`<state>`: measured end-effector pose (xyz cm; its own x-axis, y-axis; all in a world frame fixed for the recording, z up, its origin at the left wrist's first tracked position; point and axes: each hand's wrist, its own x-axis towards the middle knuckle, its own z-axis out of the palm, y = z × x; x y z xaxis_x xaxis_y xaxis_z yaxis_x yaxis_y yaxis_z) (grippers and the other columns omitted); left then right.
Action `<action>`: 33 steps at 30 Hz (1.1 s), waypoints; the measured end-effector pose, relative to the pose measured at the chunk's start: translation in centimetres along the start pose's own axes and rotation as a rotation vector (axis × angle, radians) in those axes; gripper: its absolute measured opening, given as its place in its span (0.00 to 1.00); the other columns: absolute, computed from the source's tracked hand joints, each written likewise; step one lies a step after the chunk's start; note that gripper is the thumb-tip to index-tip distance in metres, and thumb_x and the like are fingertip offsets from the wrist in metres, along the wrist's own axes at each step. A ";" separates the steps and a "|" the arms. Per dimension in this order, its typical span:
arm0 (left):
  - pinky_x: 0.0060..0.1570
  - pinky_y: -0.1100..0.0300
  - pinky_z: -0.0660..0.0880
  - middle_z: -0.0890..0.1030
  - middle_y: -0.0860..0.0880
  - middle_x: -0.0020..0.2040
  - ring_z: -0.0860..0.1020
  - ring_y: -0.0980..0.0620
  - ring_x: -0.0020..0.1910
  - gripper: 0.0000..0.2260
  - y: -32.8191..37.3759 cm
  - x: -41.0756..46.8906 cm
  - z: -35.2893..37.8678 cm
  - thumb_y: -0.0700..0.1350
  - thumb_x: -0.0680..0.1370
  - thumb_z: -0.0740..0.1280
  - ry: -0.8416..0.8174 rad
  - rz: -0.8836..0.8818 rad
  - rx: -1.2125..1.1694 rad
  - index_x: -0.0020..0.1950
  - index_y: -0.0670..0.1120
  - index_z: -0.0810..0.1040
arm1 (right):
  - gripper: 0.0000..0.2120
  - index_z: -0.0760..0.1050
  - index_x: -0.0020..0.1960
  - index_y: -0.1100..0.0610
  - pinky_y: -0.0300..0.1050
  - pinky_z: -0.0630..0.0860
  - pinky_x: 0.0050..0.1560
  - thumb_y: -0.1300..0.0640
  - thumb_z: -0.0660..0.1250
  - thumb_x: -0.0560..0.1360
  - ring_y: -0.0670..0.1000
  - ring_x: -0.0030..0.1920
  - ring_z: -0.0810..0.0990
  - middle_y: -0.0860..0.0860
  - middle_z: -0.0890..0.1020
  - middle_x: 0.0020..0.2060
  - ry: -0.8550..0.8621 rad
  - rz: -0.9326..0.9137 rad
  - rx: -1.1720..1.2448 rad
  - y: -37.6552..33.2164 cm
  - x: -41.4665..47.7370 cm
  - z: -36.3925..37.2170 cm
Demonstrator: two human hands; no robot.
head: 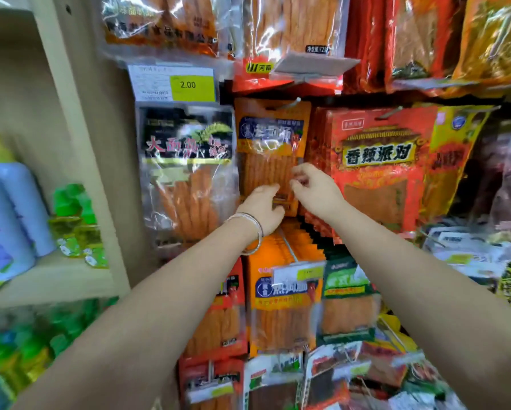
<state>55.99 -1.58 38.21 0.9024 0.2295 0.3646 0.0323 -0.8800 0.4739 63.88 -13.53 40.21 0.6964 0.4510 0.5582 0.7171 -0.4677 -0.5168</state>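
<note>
An orange snack packet [270, 143] with a blue label hangs from a metal peg on the display wall. My left hand [261, 207], with bangles on its wrist, holds the packet's bottom edge from below. My right hand [312, 187] touches the packet's lower right side with curled fingers that seem to pinch the plastic. Both hands cover the packet's lower part. Directly under it hangs a thick row of the same orange packets [281, 303].
A black-labelled packet [187, 173] hangs to the left under a 2.00 price tag [174, 84]. A red packet [378, 167] hangs to the right, more snack bags above and below. A beige shelf [59, 273] at left carries bottles and green items.
</note>
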 end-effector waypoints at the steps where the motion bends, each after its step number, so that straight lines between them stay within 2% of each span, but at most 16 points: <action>1: 0.67 0.63 0.59 0.67 0.42 0.71 0.68 0.48 0.68 0.22 0.3 -1.6 0.1 0.42 0.77 0.61 0.023 0.030 -0.030 0.72 0.44 0.66 | 0.14 0.74 0.62 0.56 0.45 0.71 0.53 0.56 0.62 0.77 0.52 0.53 0.78 0.50 0.80 0.51 0.025 0.028 0.073 -0.1 -1.5 -0.2; 3: 0.61 0.64 0.65 0.76 0.44 0.63 0.75 0.47 0.60 0.16 0.6 -6.0 0.8 0.39 0.76 0.63 0.048 0.070 -0.097 0.64 0.44 0.75 | 0.10 0.76 0.56 0.56 0.44 0.72 0.48 0.58 0.64 0.76 0.49 0.43 0.75 0.43 0.76 0.38 0.047 0.073 0.199 -0.1 -5.4 -0.3; 5: 0.55 0.63 0.68 0.80 0.43 0.57 0.77 0.46 0.54 0.12 0.2 -11.1 2.0 0.36 0.75 0.65 0.047 0.041 -0.180 0.57 0.41 0.80 | 0.08 0.76 0.54 0.57 0.42 0.70 0.44 0.61 0.65 0.75 0.46 0.37 0.73 0.42 0.73 0.34 0.040 0.120 0.289 0.1 -9.9 0.3; 8: 0.43 0.68 0.70 0.81 0.42 0.51 0.77 0.50 0.45 0.10 -1.7 -20.6 5.0 0.34 0.76 0.64 -0.027 -0.168 -0.345 0.55 0.39 0.80 | 0.09 0.75 0.55 0.59 0.41 0.68 0.40 0.65 0.63 0.75 0.46 0.35 0.71 0.48 0.73 0.34 -0.064 0.226 0.391 1.0 -17.9 2.2; 11: 0.41 0.65 0.67 0.77 0.44 0.43 0.74 0.53 0.39 0.10 -4.5 -30.9 8.7 0.32 0.75 0.65 -0.127 -0.461 -0.423 0.56 0.39 0.79 | 0.09 0.74 0.54 0.56 0.40 0.66 0.37 0.65 0.64 0.76 0.46 0.33 0.69 0.49 0.71 0.34 -0.234 0.343 0.413 2.1 -26.9 5.0; 13: 0.38 0.63 0.70 0.77 0.45 0.34 0.75 0.55 0.33 0.08 -6.3 -38.4 10.8 0.28 0.70 0.65 -0.247 -0.657 -0.517 0.48 0.35 0.77 | 0.09 0.74 0.54 0.58 0.39 0.67 0.38 0.67 0.64 0.76 0.45 0.33 0.69 0.52 0.74 0.36 -0.344 0.442 0.430 2.6 -33.1 7.0; 15: 0.33 0.67 0.71 0.75 0.52 0.27 0.74 0.60 0.23 0.09 -7.5 -45.4 12.8 0.31 0.70 0.65 -0.290 -0.823 -0.417 0.39 0.44 0.71 | 0.09 0.74 0.55 0.64 0.42 0.71 0.43 0.69 0.64 0.76 0.49 0.36 0.72 0.58 0.75 0.42 -0.466 0.558 0.442 2.9 -39.1 9.1; 16: 0.33 0.71 0.71 0.74 0.56 0.30 0.75 0.63 0.25 0.12 -8.0 -48.8 13.6 0.34 0.75 0.63 -0.363 -0.829 -0.374 0.38 0.50 0.69 | 0.08 0.74 0.55 0.64 0.44 0.73 0.43 0.68 0.63 0.76 0.51 0.37 0.73 0.59 0.76 0.43 -0.553 0.626 0.427 2.9 -42.0 10.1; 18: 0.31 0.76 0.70 0.73 0.56 0.36 0.76 0.64 0.29 0.10 -8.0 -55.1 14.9 0.43 0.80 0.62 -0.390 -1.016 -0.370 0.40 0.55 0.72 | 0.06 0.72 0.54 0.59 0.39 0.72 0.34 0.66 0.62 0.77 0.52 0.32 0.74 0.59 0.76 0.42 -0.720 0.743 0.378 2.9 -47.5 11.6; 20: 0.42 0.69 0.73 0.79 0.49 0.44 0.78 0.59 0.40 0.05 -7.5 -60.8 15.5 0.41 0.79 0.63 -0.454 -1.057 -0.306 0.49 0.47 0.79 | 0.06 0.71 0.52 0.58 0.32 0.69 0.27 0.66 0.61 0.78 0.47 0.28 0.74 0.58 0.76 0.40 -0.828 0.875 0.352 2.7 -52.2 12.7; 22: 0.54 0.62 0.71 0.80 0.42 0.51 0.78 0.45 0.54 0.09 -7.2 -65.2 15.6 0.39 0.78 0.64 -0.448 -1.193 -0.324 0.55 0.41 0.79 | 0.05 0.72 0.48 0.57 0.33 0.67 0.26 0.65 0.60 0.78 0.48 0.28 0.73 0.56 0.76 0.36 -0.962 1.008 0.273 2.2 -56.2 13.0; 24: 0.50 0.72 0.63 0.76 0.45 0.50 0.75 0.46 0.58 0.10 -7.9 -68.4 14.9 0.39 0.78 0.63 -0.467 -1.265 -0.364 0.57 0.42 0.80 | 0.10 0.71 0.39 0.57 0.38 0.66 0.30 0.64 0.60 0.78 0.51 0.29 0.72 0.56 0.73 0.33 -1.164 1.048 0.163 1.9 -59.5 13.3; 27: 0.41 0.76 0.64 0.76 0.47 0.49 0.76 0.49 0.51 0.09 -10.5 -71.2 12.9 0.38 0.78 0.64 -0.422 -1.352 -0.406 0.55 0.42 0.81 | 0.11 0.72 0.35 0.63 0.47 0.69 0.39 0.62 0.61 0.76 0.54 0.39 0.74 0.61 0.74 0.37 -1.490 0.846 -0.045 0.4 -62.3 14.4; 30: 0.31 0.75 0.68 0.78 0.45 0.46 0.74 0.52 0.37 0.07 -13.9 -72.0 9.6 0.38 0.78 0.63 -0.399 -1.382 -0.409 0.51 0.45 0.80 | 0.11 0.77 0.38 0.57 0.45 0.70 0.46 0.58 0.61 0.78 0.54 0.46 0.76 0.53 0.77 0.38 -1.508 0.751 -0.090 -2.2 -61.7 17.0; 31: 0.34 0.74 0.70 0.79 0.45 0.46 0.74 0.53 0.37 0.07 -15.0 -71.9 8.7 0.39 0.78 0.63 -0.405 -1.386 -0.431 0.50 0.45 0.80 | 0.11 0.75 0.38 0.55 0.44 0.70 0.46 0.58 0.61 0.78 0.54 0.45 0.76 0.51 0.77 0.37 -1.472 0.770 -0.055 -3.3 -61.1 18.2; 33: 0.46 0.63 0.73 0.80 0.44 0.48 0.76 0.50 0.43 0.07 -17.7 -71.2 6.8 0.37 0.78 0.63 -0.373 -1.401 -0.471 0.50 0.45 0.80 | 0.05 0.74 0.44 0.58 0.44 0.73 0.43 0.59 0.63 0.79 0.53 0.40 0.77 0.55 0.78 0.41 -1.371 0.865 0.056 -5.7 -59.4 20.9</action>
<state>-5.90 -5.18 -1.57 0.3183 0.5617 -0.7637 0.8562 0.1754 0.4859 19.00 -21.80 -3.62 0.3495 0.3989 -0.8478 0.0975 -0.9154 -0.3906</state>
